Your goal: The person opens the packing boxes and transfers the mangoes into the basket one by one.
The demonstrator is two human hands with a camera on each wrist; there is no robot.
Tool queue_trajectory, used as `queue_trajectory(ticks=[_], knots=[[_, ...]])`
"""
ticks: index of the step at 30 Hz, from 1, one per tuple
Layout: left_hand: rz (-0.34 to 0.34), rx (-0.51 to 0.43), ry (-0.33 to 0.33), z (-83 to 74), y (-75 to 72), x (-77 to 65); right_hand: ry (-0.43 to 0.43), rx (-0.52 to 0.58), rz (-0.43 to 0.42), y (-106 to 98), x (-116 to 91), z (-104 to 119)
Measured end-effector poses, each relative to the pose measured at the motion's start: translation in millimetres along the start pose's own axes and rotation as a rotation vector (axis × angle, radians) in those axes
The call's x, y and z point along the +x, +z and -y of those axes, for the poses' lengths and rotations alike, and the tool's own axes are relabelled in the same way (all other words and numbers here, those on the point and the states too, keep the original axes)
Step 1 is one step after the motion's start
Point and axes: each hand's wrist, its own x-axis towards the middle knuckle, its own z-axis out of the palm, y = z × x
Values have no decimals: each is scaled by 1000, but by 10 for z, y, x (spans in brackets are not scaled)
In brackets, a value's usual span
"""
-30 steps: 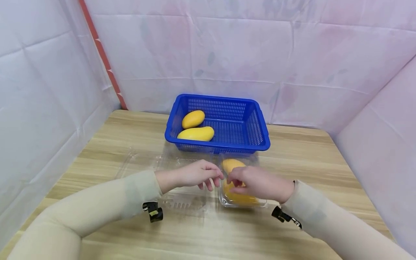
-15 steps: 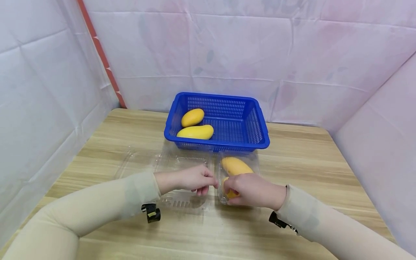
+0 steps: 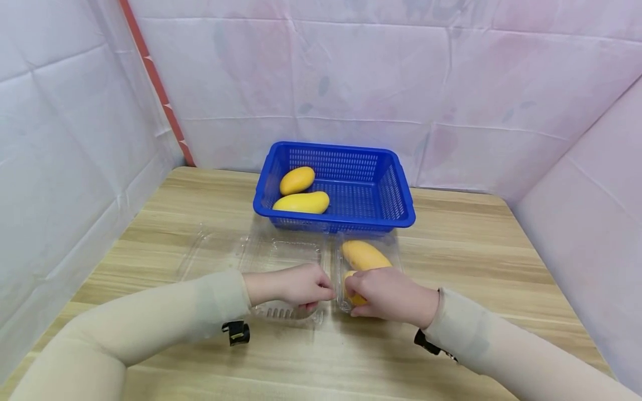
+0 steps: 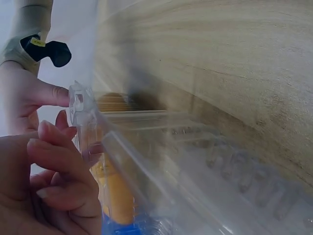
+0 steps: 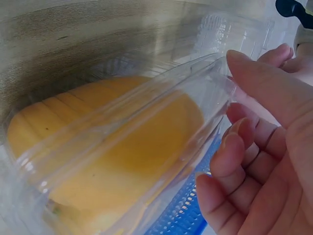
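A clear plastic clamshell box (image 3: pixel 343 304) with two yellow mangoes inside, the far one (image 3: pixel 365 255) fully visible, stands before the basket. My right hand (image 3: pixel 393 295) reaches over it from the right and covers much of the near mango (image 3: pixel 349 281). In the right wrist view its thumb (image 5: pixel 259 81) and curled fingers pinch the box's corner. My left hand (image 3: pixel 306 285) hangs just left of that corner, over a second clear box (image 3: pixel 296 252). Its fingers (image 4: pixel 61 161) are loosely curled in the left wrist view, with nothing seen in them.
Behind the boxes stands a blue plastic basket (image 3: pixel 391 189) holding two mangoes (image 3: pixel 301 203) on its left side. The second box's lid (image 3: pixel 213 250) lies spread out to the left on the wooden table (image 3: pixel 476 245). White cloth walls (image 3: pixel 351 72) enclose the table.
The right hand has come down and toward the front of the filled box, and its fingers have closed on the corner. The left hand has lowered slightly and drawn back, its fingers more curled.
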Motion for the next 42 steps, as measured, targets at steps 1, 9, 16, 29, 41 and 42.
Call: queue_trajectory(ticks=[1, 9, 16, 29, 41, 42], knots=[[1, 6, 1, -3, 5, 12, 0, -14, -5, -2, -1, 7], [50, -60, -37, 19, 35, 90, -27, -87, -29, 46, 19, 74], [61, -95, -112, 42, 37, 105, -111, -242, -74, 103, 55, 156], [51, -259, -218, -53, 172, 97, -83, -435, -145, 118, 67, 288], [13, -284, -230, -86, 204, 107, -33, -267, -189, 171, 42, 242], [14, -284, -229, -86, 206, 108, -35, -256, -194, 177, 41, 232]])
